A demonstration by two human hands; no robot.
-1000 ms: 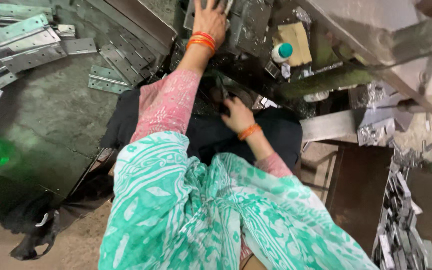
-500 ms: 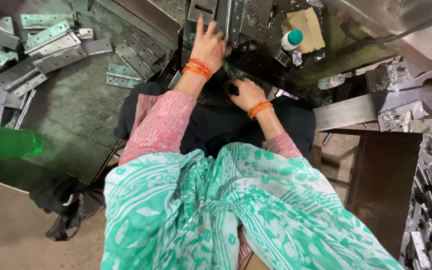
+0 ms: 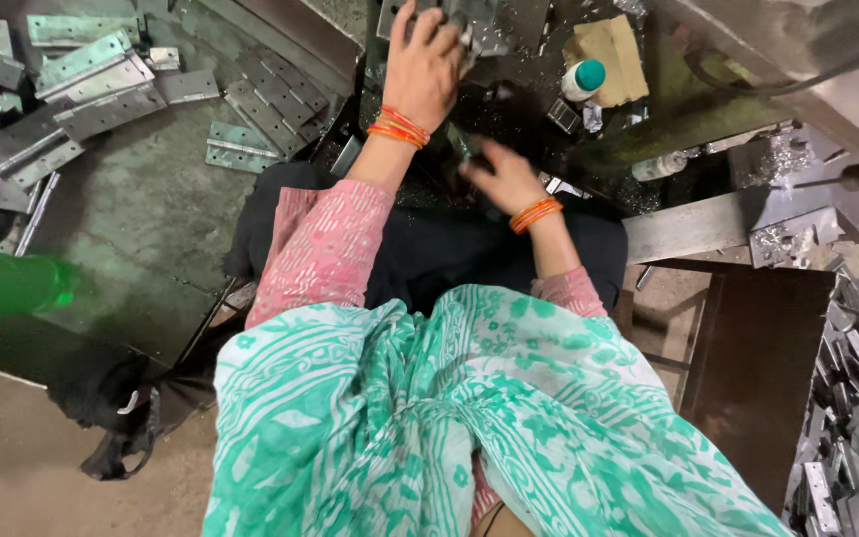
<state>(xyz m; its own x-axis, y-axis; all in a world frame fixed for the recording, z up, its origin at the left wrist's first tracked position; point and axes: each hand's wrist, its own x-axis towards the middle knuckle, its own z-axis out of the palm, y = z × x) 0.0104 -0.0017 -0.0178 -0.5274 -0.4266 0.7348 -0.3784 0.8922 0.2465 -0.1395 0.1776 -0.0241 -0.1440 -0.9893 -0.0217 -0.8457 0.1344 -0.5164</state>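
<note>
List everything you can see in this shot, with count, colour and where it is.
metal hinge plates: many, grey, scattered on the floor upper left
more metal parts: many, grey, heaped at the right edge
small bottle: one, white with teal cap, top centre-right
cardboard piece: one, tan, beside the bottle
green bottle: one, blurred, left edge
dark bag: one, black, lower left floor
metal piece: one, grey, under the left hand
left hand: orange bangles, on the metal piece
right hand: orange bangles, blurred, low over the dark work surface
</note>
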